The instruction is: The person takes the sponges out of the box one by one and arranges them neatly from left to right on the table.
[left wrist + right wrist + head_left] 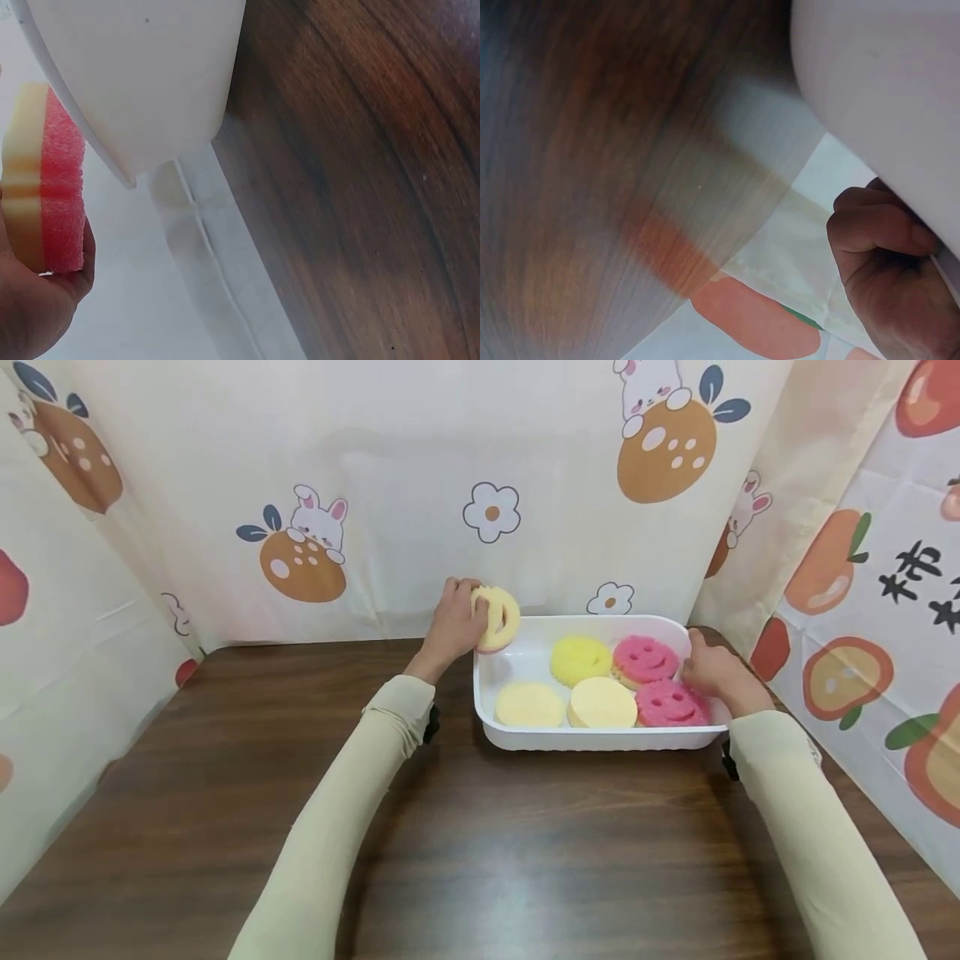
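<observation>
My left hand [457,615] holds a round smiley sponge [504,620] above the left rim of a white plastic tray [540,737]. In the left wrist view the sponge [61,180] stands on edge, with a pale yellow layer and a pink layer, and fingers wrap round its lower end. At the tray's right end, my right hand [716,670] grips the rim; in the right wrist view its fingers [870,217] curl against the tray wall. Inside the tray lie a bright yellow sponge [581,661], two pale yellow sponges [529,705] and two pink smiley sponges [670,703].
The tray stands on a dark brown wooden table [225,793], near its back edge. Printed cloth [405,460] with rabbits, fruit and flowers hangs behind the table and along both sides. The right-hand cloth [855,610] comes close to the tray's right end.
</observation>
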{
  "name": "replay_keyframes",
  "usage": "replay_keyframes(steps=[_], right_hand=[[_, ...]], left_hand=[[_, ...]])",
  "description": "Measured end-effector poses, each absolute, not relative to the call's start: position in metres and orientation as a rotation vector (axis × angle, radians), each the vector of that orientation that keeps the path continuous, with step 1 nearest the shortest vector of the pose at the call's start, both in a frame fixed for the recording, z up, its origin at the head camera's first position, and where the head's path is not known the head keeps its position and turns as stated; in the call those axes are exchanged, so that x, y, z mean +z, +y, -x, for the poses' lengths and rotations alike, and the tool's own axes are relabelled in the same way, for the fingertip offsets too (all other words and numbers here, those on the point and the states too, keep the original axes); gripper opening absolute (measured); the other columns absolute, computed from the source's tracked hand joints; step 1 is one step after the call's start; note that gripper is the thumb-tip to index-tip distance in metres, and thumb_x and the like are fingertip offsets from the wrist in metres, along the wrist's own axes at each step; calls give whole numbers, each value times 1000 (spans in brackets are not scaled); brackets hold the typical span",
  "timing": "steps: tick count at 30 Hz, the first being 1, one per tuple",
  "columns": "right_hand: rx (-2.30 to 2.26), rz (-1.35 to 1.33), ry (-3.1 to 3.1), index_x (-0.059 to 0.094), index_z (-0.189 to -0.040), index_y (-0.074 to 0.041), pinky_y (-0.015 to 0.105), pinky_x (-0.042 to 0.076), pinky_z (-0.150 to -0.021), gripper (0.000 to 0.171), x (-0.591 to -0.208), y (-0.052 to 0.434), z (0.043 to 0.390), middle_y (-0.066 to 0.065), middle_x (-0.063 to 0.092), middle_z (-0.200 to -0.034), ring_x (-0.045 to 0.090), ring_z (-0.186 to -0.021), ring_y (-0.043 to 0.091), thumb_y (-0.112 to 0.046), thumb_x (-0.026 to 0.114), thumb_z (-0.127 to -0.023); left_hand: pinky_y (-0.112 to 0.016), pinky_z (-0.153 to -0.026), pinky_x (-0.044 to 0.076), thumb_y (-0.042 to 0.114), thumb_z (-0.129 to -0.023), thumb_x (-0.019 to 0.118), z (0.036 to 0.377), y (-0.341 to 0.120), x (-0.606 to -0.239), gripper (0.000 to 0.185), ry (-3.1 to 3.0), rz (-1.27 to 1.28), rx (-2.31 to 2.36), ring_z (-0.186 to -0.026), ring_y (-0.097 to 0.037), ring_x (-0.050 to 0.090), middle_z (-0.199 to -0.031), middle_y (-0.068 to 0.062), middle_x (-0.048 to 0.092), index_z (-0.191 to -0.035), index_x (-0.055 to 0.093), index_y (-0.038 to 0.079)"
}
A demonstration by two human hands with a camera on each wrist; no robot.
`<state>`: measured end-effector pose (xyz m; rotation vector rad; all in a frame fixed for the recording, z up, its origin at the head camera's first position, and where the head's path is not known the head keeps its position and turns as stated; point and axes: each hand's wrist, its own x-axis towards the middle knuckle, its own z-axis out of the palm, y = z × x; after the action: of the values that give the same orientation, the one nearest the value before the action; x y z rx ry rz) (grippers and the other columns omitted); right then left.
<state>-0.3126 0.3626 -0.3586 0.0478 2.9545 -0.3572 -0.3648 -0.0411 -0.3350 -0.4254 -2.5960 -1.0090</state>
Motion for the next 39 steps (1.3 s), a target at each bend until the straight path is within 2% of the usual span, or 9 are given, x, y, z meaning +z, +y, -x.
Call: replay_keyframes(steps=[15,28,34,39], right_hand=[[-406,-81,2905,-6,-153,7,71,35,-105,78,-365,365,312,45,37,-133,46,-121,56,-21,41,-98],[-386,-64,2935,-6,-153,10,71,33,-106,77,-362,365,314,47,35,-135,44,-123,57,-20,40,-98],[-363,-26,2981,-2,-152,10,69,36,-105,75,-363,366,314,48,39,-129,47,-119,59,-19,40,-97],[-369,-15,2991,0,-151,10,69,37,-103,74,-364,366,312,49,41,-127,48,-118,59,-19,41,-96]], left_hand=[[-41,-87,48,24,-100,41,372,-40,-332,43,-2570,414,-1018,-98,-28,51,-125,-18,47,-135,53,1],[-45,-92,48,24,-99,40,379,-49,-326,43,-2561,385,-1032,-101,-31,53,-127,-19,47,-134,53,3],[-45,-89,47,24,-98,40,380,-63,-325,41,-2563,365,-1017,-98,-31,52,-125,-19,48,-132,53,5],[-47,-91,46,25,-97,41,379,-73,-322,41,-2576,342,-1031,-101,-32,51,-126,-18,48,-131,53,6]])
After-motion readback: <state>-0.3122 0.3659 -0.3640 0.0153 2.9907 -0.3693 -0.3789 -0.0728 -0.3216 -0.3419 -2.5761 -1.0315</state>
